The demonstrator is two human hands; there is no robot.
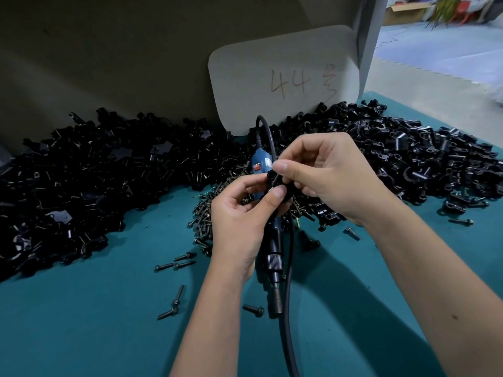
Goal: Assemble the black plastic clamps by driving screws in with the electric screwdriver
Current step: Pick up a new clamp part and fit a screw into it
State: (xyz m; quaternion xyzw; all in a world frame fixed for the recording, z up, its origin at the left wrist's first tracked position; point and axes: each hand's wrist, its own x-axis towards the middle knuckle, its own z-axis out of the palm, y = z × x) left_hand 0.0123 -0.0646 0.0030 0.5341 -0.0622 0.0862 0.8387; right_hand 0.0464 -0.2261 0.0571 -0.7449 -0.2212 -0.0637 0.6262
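Observation:
Both hands meet above the middle of the table on a small black plastic clamp. My left hand pinches it from below with thumb and fingers. My right hand pinches it from above, thumb on its top. Under the hands the blue-and-black electric screwdriver lies on the teal table, tip toward me, with its black cable alongside. A heap of dark screws sits just left of the tool.
Big piles of black clamp parts fill the left and the right of the table. Loose screws lie scattered in front. A grey card marked "44" leans on the back wall.

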